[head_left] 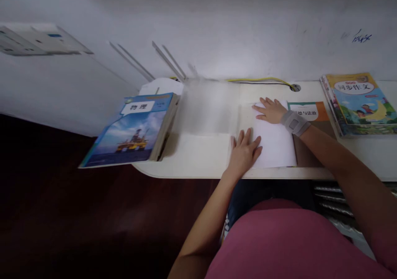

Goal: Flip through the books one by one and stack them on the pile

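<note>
A textbook lies opened on the white desk, its white page facing up and its brown and orange printed cover spread to the right. My right hand rests flat on the upper part of the page, fingers spread, with a grey band around the wrist. Lower down, my left hand lies at the page's left edge, also with fingers apart. Left of the page stands a blurred, see-through sheet, seemingly clear plastic; whether it joins the book I cannot tell.
A stack topped by a blue physics textbook overhangs the desk's left end, in front of a white router with antennas. Several colourful books are piled at right. A yellow cable runs along the wall to a desk hole.
</note>
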`<act>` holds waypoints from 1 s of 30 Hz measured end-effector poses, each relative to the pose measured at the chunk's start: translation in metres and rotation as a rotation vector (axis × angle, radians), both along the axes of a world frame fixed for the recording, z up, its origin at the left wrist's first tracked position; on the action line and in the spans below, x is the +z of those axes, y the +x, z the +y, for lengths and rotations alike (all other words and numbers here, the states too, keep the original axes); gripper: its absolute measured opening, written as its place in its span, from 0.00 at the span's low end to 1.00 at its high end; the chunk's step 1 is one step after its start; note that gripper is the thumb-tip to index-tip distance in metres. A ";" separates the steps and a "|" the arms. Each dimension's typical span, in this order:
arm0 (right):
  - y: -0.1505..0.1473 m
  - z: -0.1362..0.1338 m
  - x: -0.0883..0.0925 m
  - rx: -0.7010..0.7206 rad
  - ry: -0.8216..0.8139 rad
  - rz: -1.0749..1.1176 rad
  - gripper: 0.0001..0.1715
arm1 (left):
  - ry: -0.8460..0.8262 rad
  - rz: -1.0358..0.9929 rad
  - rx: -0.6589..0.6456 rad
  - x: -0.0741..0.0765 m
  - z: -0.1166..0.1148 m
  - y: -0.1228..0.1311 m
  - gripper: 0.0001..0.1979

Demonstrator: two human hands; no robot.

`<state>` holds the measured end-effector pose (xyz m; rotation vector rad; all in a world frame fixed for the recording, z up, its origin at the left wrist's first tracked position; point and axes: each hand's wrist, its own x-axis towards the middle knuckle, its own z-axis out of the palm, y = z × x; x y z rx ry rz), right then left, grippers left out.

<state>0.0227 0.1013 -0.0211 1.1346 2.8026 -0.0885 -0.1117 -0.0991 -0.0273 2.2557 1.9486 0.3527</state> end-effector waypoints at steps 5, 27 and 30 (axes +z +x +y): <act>0.003 0.001 0.006 0.044 0.143 -0.009 0.33 | 0.004 0.004 0.004 0.000 0.000 0.000 0.20; 0.001 0.000 0.011 0.185 0.065 0.009 0.31 | 0.049 0.112 0.012 -0.005 0.001 0.004 0.21; -0.002 -0.003 0.000 0.263 0.043 -0.021 0.38 | 0.047 0.118 0.019 -0.004 0.001 0.005 0.21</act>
